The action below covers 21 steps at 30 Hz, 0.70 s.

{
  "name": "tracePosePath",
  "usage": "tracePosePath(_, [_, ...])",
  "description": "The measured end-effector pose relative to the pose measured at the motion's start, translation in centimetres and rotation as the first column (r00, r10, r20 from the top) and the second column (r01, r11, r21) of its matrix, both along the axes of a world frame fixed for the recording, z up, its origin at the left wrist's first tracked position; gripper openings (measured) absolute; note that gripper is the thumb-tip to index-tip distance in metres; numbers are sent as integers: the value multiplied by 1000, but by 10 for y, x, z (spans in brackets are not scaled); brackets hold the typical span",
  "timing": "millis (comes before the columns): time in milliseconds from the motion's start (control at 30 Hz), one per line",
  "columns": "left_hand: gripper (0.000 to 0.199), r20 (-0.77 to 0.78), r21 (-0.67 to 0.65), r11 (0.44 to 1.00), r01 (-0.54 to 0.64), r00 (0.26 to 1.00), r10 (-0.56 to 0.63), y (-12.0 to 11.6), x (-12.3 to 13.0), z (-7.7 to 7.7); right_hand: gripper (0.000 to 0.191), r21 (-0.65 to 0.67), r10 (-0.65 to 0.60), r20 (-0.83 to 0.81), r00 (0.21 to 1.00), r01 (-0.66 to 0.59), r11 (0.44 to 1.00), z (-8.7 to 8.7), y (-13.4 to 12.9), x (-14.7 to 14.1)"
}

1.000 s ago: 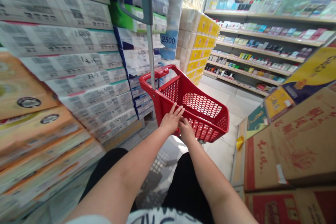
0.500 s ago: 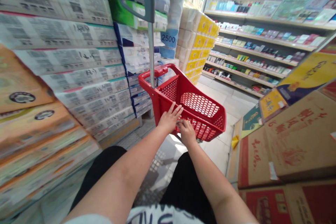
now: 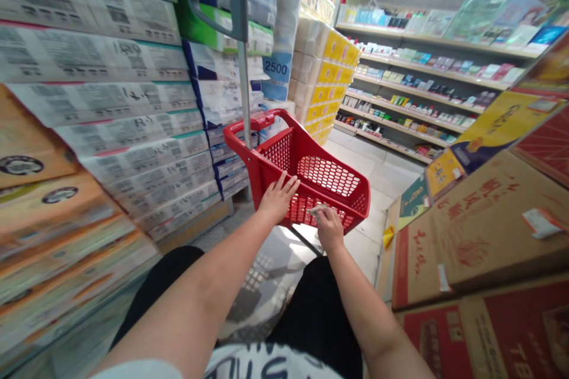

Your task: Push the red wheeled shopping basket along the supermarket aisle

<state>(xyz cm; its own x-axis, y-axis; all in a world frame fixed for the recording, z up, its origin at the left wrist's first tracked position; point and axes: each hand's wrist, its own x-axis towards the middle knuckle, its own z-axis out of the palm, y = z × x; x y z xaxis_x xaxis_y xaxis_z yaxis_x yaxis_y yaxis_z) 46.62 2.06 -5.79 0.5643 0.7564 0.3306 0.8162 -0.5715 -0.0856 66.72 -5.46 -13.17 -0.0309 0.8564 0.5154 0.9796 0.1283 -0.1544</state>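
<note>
A red plastic shopping basket cart (image 3: 329, 198), its sides pierced with holes, stands on the floor in front of me. My left hand (image 3: 278, 196) lies on its near side wall, fingers spread. Just right of it, my right hand (image 3: 329, 226) is closed in a pinch on a small pale item (image 3: 317, 209), possibly a folded cloth, close to the perforated side. A metal pole with a grey handle (image 3: 240, 0) rises at the basket's left end. Nothing shows inside the part of the basket I can see.
Stacked packs of paper goods (image 3: 133, 89) rise at the left, with orange packs (image 3: 66, 219) lower down. Cardboard boxes (image 3: 480, 219) are piled at the right. Yellow-and-white packs (image 3: 329, 71) and long shelves of small goods (image 3: 422, 80) stand beyond the cart.
My right hand has moved right along the basket's side, away from my left hand, and the pale item now shows in its fingers. The view has shifted slightly.
</note>
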Motion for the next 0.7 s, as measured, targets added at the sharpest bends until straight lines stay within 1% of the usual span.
tracePosePath(33, [68,-2,-3,1000,0,1000,0,0,1,1,28,-13,-42,-12,999,41,999,1,-1,0])
tracePosePath(100, [67,-4,-10,1000,-3,1000,3,1,2,3,25,-83,-111,-25,993,109,991,2,-2,0])
tracePosePath(167, [66,-4,-18,1000,-12,1000,12,1,2,4,24,-121,-128,-31,991,123,985,3,-3,1])
tracePosePath(267, [66,-5,-22,1000,-16,1000,16,1,3,4,25,-106,-157,-47,986,152,983,5,-6,6])
tracePosePath(400, [68,-5,-22,1000,-22,1000,22,0,2,3,17,-200,-210,-58,976,195,960,4,-11,16])
tracePosePath(433, [69,-7,-22,999,-25,1000,25,0,2,3,16,-205,-212,-57,976,196,959,4,-13,18])
tracePosePath(533, [68,-18,-20,999,-25,1000,25,0,1,3,18,-137,-242,-80,967,230,963,3,-15,24])
tracePosePath(567, [68,-22,-18,1000,-21,1000,21,0,1,4,18,-137,-261,-98,960,247,959,3,-16,27])
tracePosePath(667, [68,-26,-16,1000,-21,999,21,-1,1,5,14,-242,-319,-153,935,278,930,4,-18,38])
tracePosePath(700, [68,-27,-20,1000,-24,999,23,-1,1,6,15,-246,-328,-174,928,282,928,3,-20,43])
